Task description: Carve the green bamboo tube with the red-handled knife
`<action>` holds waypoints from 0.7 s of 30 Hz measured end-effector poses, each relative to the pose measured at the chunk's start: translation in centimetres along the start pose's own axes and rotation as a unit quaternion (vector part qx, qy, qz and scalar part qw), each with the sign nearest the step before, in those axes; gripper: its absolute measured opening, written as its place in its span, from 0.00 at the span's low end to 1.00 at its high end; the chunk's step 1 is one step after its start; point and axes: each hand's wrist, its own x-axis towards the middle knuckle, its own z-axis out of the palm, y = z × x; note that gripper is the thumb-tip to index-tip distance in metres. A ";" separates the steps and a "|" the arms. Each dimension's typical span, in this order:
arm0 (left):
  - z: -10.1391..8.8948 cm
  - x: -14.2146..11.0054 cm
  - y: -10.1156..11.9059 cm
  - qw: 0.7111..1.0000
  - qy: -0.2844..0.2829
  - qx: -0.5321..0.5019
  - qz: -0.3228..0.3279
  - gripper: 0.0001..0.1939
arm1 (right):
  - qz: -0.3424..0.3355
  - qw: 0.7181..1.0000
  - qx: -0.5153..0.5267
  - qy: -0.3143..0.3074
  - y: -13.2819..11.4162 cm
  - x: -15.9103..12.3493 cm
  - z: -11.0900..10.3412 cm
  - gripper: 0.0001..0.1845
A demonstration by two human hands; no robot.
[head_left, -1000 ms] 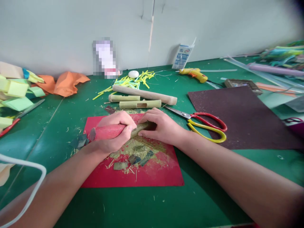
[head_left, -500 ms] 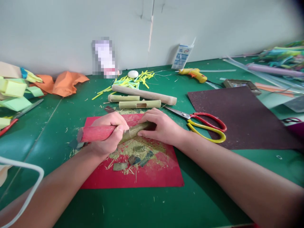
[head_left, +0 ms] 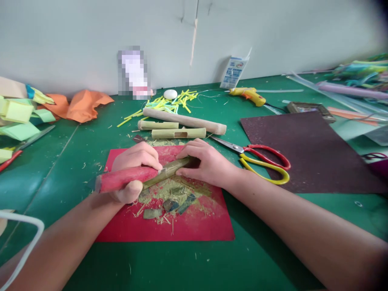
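My left hand (head_left: pixel 135 161) is wrapped around the thick red handle (head_left: pixel 130 180) of a tool. Its working end, hidden or too small to make out, meets a green-brown bamboo tube (head_left: pixel 166 169). The thumb sits below the handle and the fingers curl over its top. My right hand (head_left: pixel 206 161) grips the far end of the tube, which lies at a slant over a red sheet (head_left: pixel 206 230). Bamboo chips (head_left: pixel 153 213) and pale shavings are scattered across that sheet beneath the tube.
Beyond the sheet lie two cut bamboo pieces (head_left: pixel 178 133) and a pale wooden rod (head_left: pixel 184 120). Scissors (head_left: pixel 266 161) rest right, partly on a dark brown sheet (head_left: pixel 309 153). Farther back are a yellow glue gun (head_left: pixel 248 96) and a white egg-shaped object (head_left: pixel 170 94). Orange paper (head_left: pixel 87 105) lies left.
My left hand has shifted its hold: the thumb has drawn back from the tube to below the handle, and the handle's butt sits slightly lower and more left. My right hand stays put.
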 end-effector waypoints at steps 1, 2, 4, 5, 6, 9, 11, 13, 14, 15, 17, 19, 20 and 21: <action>-0.1 -0.1 -0.1 1.000 0.001 0.014 0.006 0.32 | 0.001 1.000 0.000 0.000 0.0 0.0 0.0 0.14; -0.2 -0.2 -0.1 1.000 0.002 0.025 0.010 0.30 | 0.001 1.000 0.001 -0.001 0.0 0.0 0.0 0.14; -0.4 -0.3 -0.1 0.999 0.005 0.038 0.020 0.19 | 0.002 1.000 0.003 -0.003 0.0 0.0 -0.1 0.14; -0.5 -0.4 0.0 0.999 0.010 0.043 0.027 0.14 | 0.002 1.000 0.004 -0.004 -0.1 0.0 -0.2 0.13; -0.5 -0.4 0.1 0.998 0.013 0.049 0.033 0.11 | 0.003 1.000 0.005 -0.006 -0.1 0.0 -0.2 0.13; -0.6 0.0 1.0 0.995 -0.007 0.076 0.057 0.09 | 0.004 1.000 0.008 -0.007 -0.1 0.1 -0.3 0.13; -0.6 0.3 1.6 0.988 -0.056 0.120 0.085 0.10 | 0.004 1.000 0.009 -0.007 -0.1 0.1 -0.3 0.13; -0.5 0.6 2.0 0.968 -0.113 0.169 0.149 0.10 | 0.002 1.000 0.011 -0.006 -0.1 0.1 -0.2 0.13; -0.4 0.7 2.2 0.954 -0.130 0.187 0.196 0.10 | 0.000 1.000 0.012 -0.005 -0.1 0.1 -0.2 0.13; -0.3 0.8 2.3 0.941 -0.145 0.201 0.230 0.10 | -0.001 1.000 0.012 -0.005 -0.1 0.1 -0.2 0.13; -0.2 0.8 2.5 0.920 -0.175 0.221 0.271 0.10 | 0.000 1.000 0.012 -0.004 -0.1 0.1 -0.2 0.13; -0.1 0.8 2.5 0.915 -0.188 0.227 0.276 0.10 | 0.002 1.000 0.011 -0.003 -0.1 0.0 -0.2 0.13; 0.0 0.7 2.5 0.919 -0.183 0.223 0.268 0.09 | 0.002 1.000 0.011 -0.005 -0.1 0.0 -0.2 0.13; 0.0 0.5 2.4 0.930 -0.169 0.213 0.247 0.09 | 0.002 1.000 0.011 -0.007 -0.1 0.0 -0.2 0.13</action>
